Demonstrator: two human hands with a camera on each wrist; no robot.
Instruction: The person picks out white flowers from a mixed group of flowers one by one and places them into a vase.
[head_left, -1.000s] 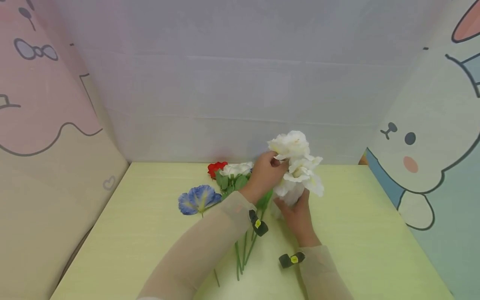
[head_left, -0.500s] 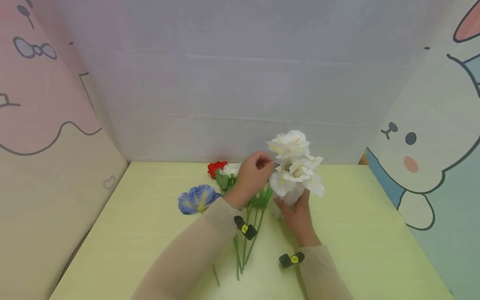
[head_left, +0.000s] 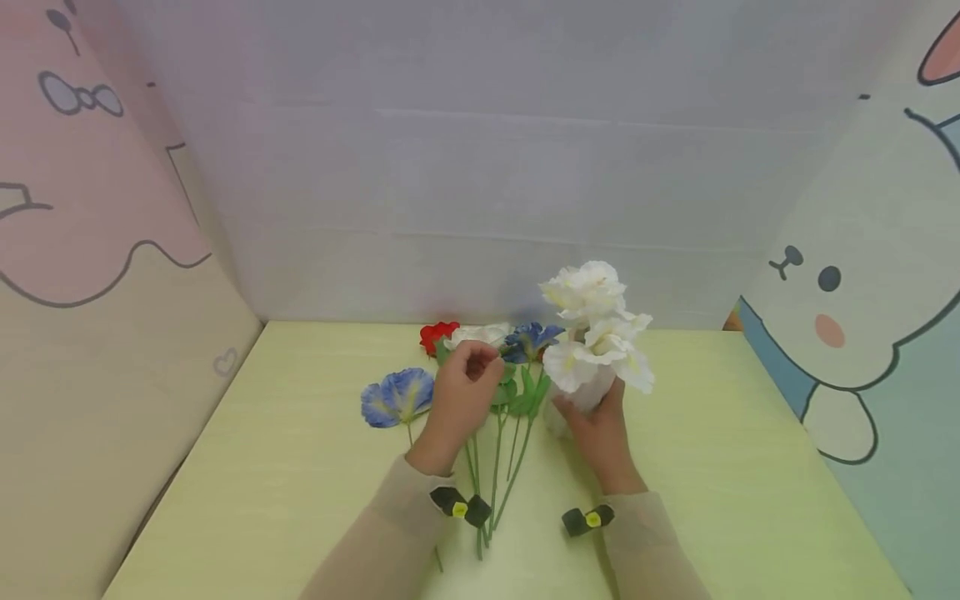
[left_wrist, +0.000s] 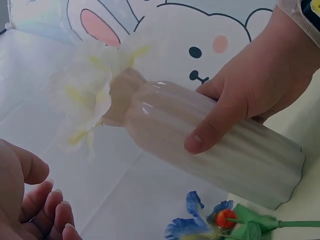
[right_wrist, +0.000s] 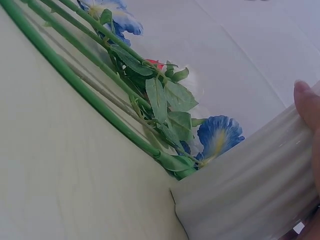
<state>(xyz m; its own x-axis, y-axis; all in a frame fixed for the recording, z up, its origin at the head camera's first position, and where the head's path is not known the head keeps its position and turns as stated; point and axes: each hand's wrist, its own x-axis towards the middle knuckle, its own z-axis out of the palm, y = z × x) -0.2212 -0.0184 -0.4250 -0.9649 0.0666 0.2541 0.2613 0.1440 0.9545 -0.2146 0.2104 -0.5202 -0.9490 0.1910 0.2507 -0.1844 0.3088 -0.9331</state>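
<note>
My right hand (head_left: 602, 437) grips a pale ribbed vase (left_wrist: 215, 145) round its body, thumb along the near side. White flowers with yellow throats, irises (head_left: 600, 337) by their look, stand in the vase's mouth. My left hand (head_left: 463, 400) is raised to the left of the vase, fingers loosely curled and holding nothing. Beneath and around it lie artificial flowers: a blue iris (head_left: 531, 340) by the vase, a white flower (head_left: 482, 335) and a red flower (head_left: 437, 337) at the back. Part of their green leaves and stems is hidden by my left hand.
A separate blue-and-yellow flower (head_left: 397, 398) lies left of my left hand, its stem running toward me. Several green stems (head_left: 495, 492) point to the near edge of the pale yellow table (head_left: 262, 467). A white back wall (head_left: 480, 183) and printed side panels (head_left: 847, 375) enclose the table.
My left hand has let go of the white flowers and moved left and toward me, uncovering the blue iris. My right hand keeps its hold on the vase.
</note>
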